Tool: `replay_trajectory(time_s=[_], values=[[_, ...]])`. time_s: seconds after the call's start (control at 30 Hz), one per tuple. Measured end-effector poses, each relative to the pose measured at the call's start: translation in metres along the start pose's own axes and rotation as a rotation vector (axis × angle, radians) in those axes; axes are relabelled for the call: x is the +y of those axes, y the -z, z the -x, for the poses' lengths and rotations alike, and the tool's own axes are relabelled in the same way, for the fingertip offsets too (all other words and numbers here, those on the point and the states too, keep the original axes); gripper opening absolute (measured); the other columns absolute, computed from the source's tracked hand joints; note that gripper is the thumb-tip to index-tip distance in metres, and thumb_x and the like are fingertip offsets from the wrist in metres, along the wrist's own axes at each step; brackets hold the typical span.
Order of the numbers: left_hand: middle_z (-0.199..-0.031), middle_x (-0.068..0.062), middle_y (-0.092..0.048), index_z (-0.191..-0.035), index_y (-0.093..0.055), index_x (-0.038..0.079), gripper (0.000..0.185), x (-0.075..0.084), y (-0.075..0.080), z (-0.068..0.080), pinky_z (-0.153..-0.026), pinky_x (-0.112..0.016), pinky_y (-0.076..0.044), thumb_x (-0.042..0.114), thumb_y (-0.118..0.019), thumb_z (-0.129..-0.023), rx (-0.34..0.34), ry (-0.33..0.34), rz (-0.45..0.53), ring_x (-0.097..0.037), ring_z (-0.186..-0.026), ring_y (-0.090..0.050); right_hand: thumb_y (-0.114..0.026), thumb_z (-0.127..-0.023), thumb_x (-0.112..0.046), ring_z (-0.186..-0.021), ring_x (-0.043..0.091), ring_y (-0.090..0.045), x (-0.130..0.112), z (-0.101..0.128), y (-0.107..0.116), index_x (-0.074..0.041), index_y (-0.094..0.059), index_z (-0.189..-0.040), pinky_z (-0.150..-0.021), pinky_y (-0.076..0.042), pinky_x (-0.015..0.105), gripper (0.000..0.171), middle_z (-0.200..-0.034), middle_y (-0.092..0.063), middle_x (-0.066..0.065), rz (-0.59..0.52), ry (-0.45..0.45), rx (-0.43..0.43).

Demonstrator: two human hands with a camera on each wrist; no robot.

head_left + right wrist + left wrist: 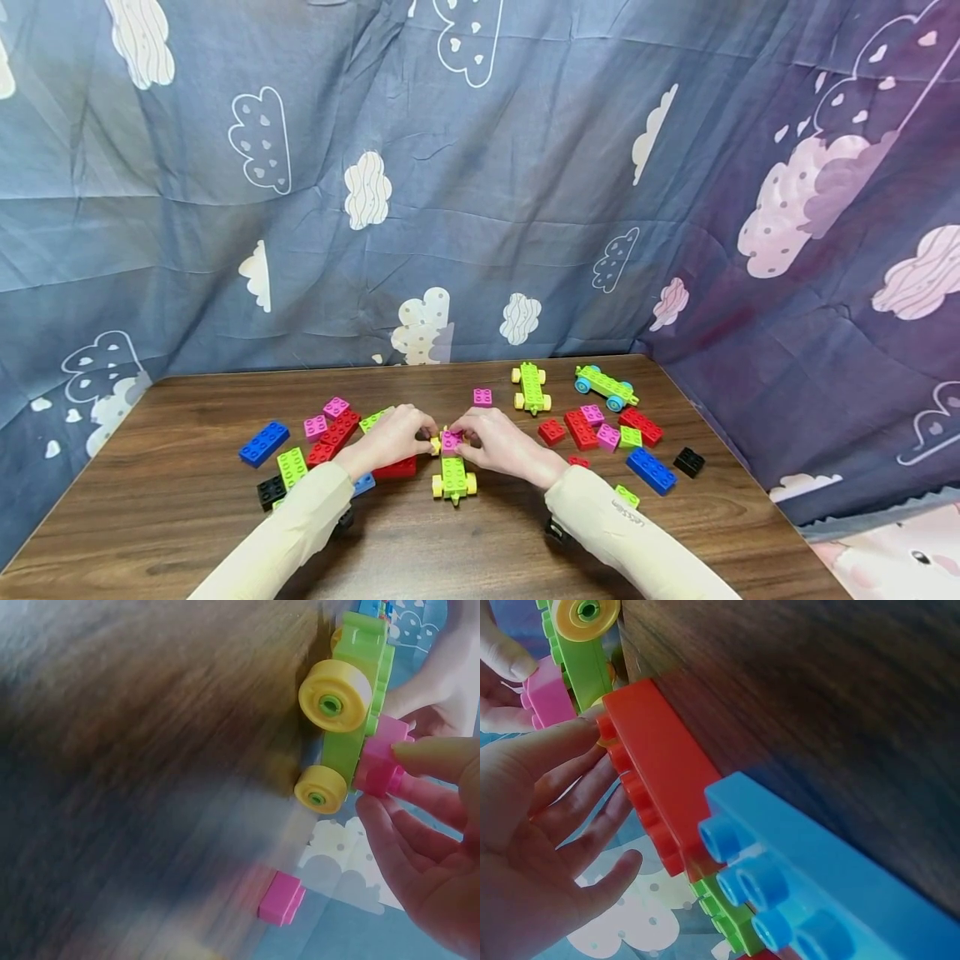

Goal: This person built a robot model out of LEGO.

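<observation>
A green toy car base with yellow wheels stands on the table between both hands. On its far half sits a pink brick, studs up. My right hand pinches this brick between thumb and fingers from the right; the right wrist view shows the pinched brick against the base's studded side. From the left, my left hand holds the base at its far yellow wheel, its other fingers spread loosely in the left wrist view. A red brick lies close by those fingers. My fingers partly cover the far wheels.
Left of the hands lie several bricks, among them a blue brick and a black brick. A loose pink brick lies behind the right hand. Two more car bases stand at the back right, near scattered bricks. Cloth hangs behind the table.
</observation>
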State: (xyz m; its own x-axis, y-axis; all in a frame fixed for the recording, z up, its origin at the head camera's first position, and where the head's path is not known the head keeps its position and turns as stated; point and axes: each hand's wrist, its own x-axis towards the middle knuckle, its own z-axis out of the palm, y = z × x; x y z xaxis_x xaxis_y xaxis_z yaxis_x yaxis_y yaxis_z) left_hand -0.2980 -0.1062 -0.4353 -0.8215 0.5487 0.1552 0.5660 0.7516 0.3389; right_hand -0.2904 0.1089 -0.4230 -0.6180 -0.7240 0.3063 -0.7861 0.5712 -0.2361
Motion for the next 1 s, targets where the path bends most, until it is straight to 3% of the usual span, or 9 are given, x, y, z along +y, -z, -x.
replay_trajectory(time_s=[0.3, 0.7, 1.0], values=[[-0.091, -0.003, -0.076, -0.095, -0.078, 0.009, 0.016, 0.0001, 0.0002, -0.0006, -0.077, -0.037, -0.053, 0.019, -0.080, -0.083, -0.001, 0.003, 0.000, -0.019, -0.087, -0.064, -0.073, -0.085, -0.011, -0.083, 0.022, -0.068, 0.0007, -0.0003, -0.0007, -0.006, -0.071, -0.101, -0.073, -0.054, 0.022, 0.017, -0.096, -0.072, 0.007, -0.044, -0.005, 0.002], [-0.090, -0.003, -0.077, -0.095, -0.077, 0.008, 0.016, -0.0009, -0.0006, 0.0003, -0.075, -0.036, -0.053, 0.018, -0.080, -0.083, 0.006, -0.017, -0.006, -0.019, -0.086, -0.064, -0.074, -0.086, -0.011, -0.089, 0.018, -0.067, -0.0015, -0.0026, 0.0013, -0.005, -0.071, -0.098, -0.081, -0.055, 0.029, 0.014, -0.096, -0.071, 0.006, 0.025, 0.020, -0.025], [-0.091, -0.003, -0.076, -0.095, -0.078, 0.009, 0.015, -0.0014, -0.0001, -0.0003, -0.077, -0.036, -0.053, 0.018, -0.080, -0.083, 0.000, -0.014, 0.007, -0.020, -0.087, -0.064, -0.075, -0.086, -0.012, -0.086, 0.021, -0.067, -0.0039, -0.0030, 0.0018, -0.006, -0.070, -0.096, -0.077, -0.054, 0.028, 0.013, -0.095, -0.069, 0.007, 0.030, 0.013, -0.026]])
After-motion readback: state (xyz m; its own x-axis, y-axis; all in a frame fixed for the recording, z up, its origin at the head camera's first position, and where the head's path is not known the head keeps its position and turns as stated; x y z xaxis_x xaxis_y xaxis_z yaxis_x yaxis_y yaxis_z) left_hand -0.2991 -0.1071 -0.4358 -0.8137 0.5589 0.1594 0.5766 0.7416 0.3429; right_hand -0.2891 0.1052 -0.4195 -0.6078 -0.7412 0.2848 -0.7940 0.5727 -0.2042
